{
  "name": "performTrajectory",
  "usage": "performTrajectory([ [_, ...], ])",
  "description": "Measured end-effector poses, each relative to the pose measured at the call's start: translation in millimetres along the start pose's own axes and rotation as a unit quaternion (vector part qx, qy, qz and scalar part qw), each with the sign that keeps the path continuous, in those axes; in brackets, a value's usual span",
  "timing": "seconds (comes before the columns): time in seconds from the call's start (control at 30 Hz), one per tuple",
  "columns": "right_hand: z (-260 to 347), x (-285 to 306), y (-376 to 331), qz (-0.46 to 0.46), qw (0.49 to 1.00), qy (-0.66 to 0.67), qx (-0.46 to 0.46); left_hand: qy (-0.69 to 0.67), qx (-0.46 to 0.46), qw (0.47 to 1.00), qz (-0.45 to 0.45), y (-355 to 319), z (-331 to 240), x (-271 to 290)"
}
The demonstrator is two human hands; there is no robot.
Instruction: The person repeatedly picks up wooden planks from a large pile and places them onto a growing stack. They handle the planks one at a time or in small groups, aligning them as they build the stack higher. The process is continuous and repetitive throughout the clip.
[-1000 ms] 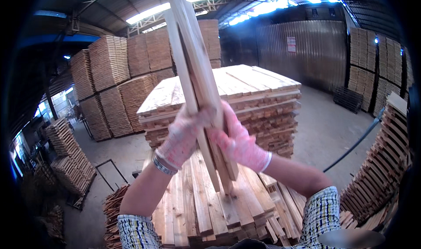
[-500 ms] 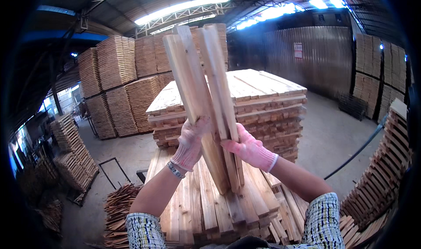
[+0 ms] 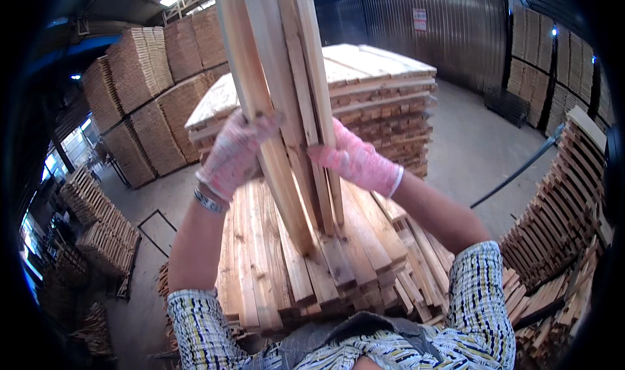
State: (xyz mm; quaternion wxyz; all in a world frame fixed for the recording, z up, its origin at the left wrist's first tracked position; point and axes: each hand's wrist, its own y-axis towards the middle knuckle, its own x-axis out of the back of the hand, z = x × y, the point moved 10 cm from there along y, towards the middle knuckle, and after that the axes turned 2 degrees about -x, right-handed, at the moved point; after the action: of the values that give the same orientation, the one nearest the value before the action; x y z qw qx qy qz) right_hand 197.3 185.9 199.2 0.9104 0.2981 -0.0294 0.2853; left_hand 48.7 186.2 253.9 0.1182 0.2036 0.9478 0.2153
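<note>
Several long pale wooden planks (image 3: 273,51) stand nearly upright in front of me, their lower ends at the top of a plank pile (image 3: 254,266). My left hand (image 3: 237,152), in a pink-and-white knit glove, is closed round the leftmost plank, which leans slightly apart from the others. Gloved the same way, my right hand (image 3: 358,158) grips the right-hand planks, its thumb across their near faces. The fingers behind the wood are hidden. The planks' upper ends run out of the picture or close to its top edge.
Beyond the pile stands a taller square stack of planks (image 3: 384,109). High lumber stacks (image 3: 156,113) line the back left. At the right are a leaning stack of wooden pieces (image 3: 553,207) and a dark bar (image 3: 517,171). A metal frame (image 3: 156,230) stands on the left floor.
The view has tilted down and the planks look nearer. The left plank has spread away from the others at its lower end. Both hands still hold the wood.
</note>
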Motion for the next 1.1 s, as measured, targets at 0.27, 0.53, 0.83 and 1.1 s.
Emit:
performTrajectory([
  [0.27, -2, 0, 4, 0.029, 0.998, -0.047, -0.027, 0.07, -0.165, 0.982, -0.054, 5, 3, -32],
  [0.53, -3, 24, -6, -0.057, 0.996, -0.063, -0.005, 0.125, -0.112, 0.984, -0.066, 1, 6, -18],
  [0.83, 68, 96, -35, -0.124, 0.987, -0.094, -0.032, 0.271, 0.039, 0.961, -0.024, 47, -20, 36],
  [1.1, 33, 142, -188, -0.317, 0.92, -0.025, -0.231, 0.506, 0.23, 0.83, -0.041, 24, 117, 162],
])
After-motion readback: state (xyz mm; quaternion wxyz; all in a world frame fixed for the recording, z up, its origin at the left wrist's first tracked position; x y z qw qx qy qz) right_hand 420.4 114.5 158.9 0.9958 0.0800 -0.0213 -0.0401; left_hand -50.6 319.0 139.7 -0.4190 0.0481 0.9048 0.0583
